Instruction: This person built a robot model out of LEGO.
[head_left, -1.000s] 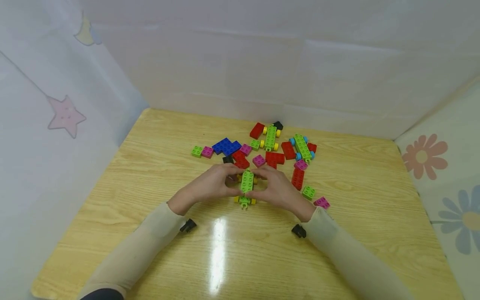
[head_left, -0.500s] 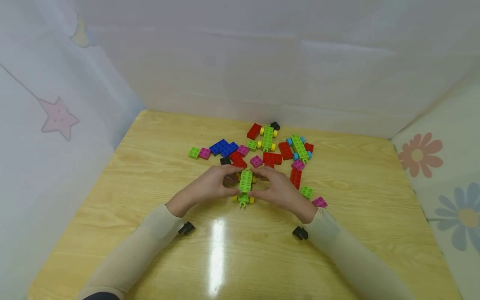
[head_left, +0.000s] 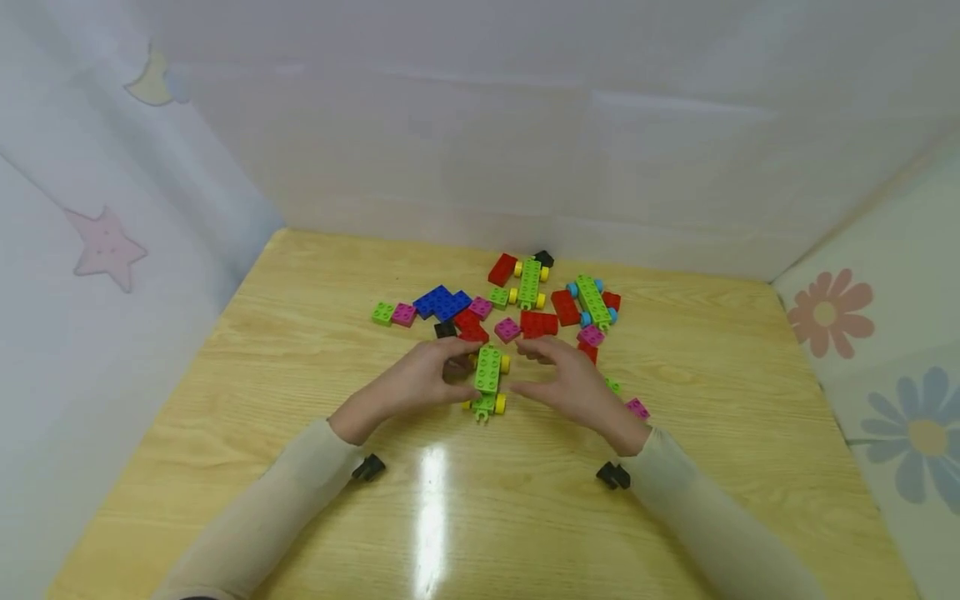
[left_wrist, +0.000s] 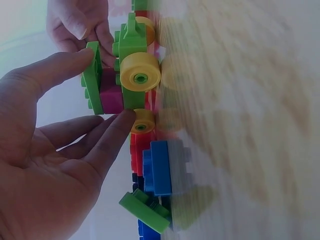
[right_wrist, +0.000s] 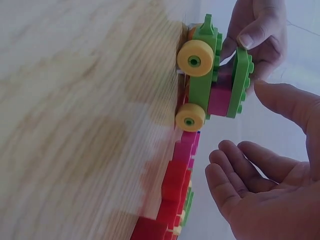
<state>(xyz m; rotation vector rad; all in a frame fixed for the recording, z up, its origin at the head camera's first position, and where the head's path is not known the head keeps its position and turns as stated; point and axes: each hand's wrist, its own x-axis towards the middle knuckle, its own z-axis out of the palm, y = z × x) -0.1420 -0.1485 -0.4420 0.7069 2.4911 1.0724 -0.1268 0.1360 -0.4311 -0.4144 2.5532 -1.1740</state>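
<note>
Just in front of me stands a toy brick car with yellow wheels. A pink brick sits on its green wheeled base, under a green studded plate. My left hand holds the car from the left, thumb at the plate's near end and fingers by a front wheel. My right hand is off the car on its right side, fingers spread and slightly bent, holding nothing. In the right wrist view a gap shows between the right fingers and the car.
Behind the car lie blue bricks, a red brick and a pink brick. Two more wheeled bases, one with yellow wheels and one with blue wheels, stand farther back. A white curtain hangs behind the table.
My right hand has let go of the car and drawn away to the right. The left hand stays at the car. The head view has shifted slightly.
</note>
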